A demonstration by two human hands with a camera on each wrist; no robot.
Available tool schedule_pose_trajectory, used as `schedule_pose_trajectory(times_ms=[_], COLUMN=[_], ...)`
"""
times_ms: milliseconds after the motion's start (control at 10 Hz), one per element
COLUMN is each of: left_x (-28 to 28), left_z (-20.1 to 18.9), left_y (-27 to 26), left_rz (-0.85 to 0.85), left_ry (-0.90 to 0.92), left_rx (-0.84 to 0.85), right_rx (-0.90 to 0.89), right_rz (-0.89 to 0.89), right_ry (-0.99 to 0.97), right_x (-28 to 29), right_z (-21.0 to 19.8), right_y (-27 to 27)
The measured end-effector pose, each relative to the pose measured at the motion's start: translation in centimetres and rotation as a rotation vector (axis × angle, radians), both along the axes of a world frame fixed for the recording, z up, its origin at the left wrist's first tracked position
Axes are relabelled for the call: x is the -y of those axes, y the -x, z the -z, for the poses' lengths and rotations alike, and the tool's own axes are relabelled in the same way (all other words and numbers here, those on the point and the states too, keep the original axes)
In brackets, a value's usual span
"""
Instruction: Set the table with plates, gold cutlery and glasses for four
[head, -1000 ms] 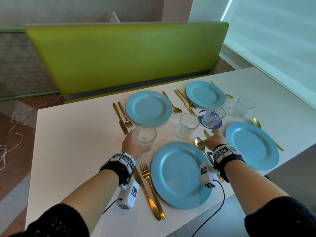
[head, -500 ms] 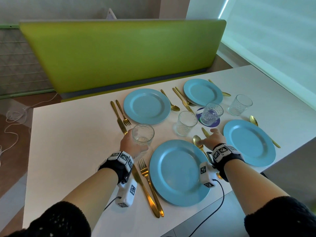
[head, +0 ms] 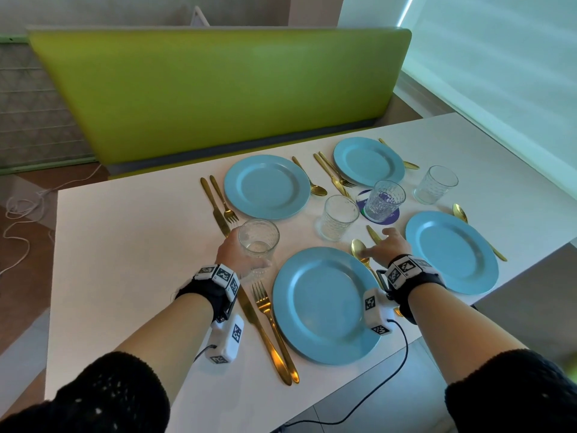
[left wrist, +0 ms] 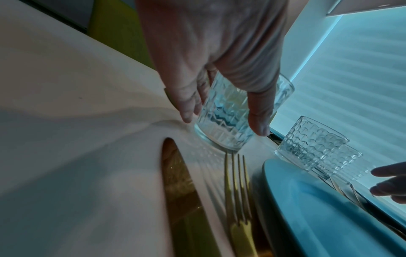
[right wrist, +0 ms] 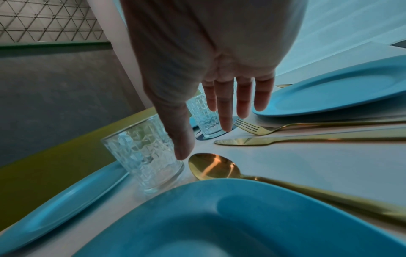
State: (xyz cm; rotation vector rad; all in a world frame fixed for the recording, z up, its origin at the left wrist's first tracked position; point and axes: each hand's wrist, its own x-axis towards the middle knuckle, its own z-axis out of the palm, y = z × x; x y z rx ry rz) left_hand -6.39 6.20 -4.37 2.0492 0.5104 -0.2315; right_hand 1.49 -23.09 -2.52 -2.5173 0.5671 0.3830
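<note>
1. L hand (head: 232, 253): fingers wrapped round glass (head: 258, 242), base on bench (head: 131, 245), just above fork (head: 271, 320) tips, left of near plate (head: 324, 304).
2. R hand (head: 385, 250): fingers straight, spread, holding nothing, over spoon (head: 359, 250) & knife tip (head: 373, 234).
3. 3 other glasses mid-bench.

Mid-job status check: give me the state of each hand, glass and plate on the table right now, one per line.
left hand: grips the held glass.
held glass: upright, empty, beside the near plate's fork.
right hand: open, fingers straight, holds nothing.
middle glass: upright, empty, free on the table.
coaster glass: upright on a dark coaster.
far right glass: upright, empty.
four blue plates, near plate: flat, empty.
</note>
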Motion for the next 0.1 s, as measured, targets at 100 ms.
schedule_pose_trajectory(times_ms=[100], left_x=[-0.33], left_z=[-0.32], left_y=[-0.10], left_rz=[0.001], left_ry=[0.021], left_rx=[-0.038], right_rx=[0.030], right_rz=[0.008], right_ry=[-0.002], right_x=[-0.08], right_z=[-0.84], right_y=[0.50])
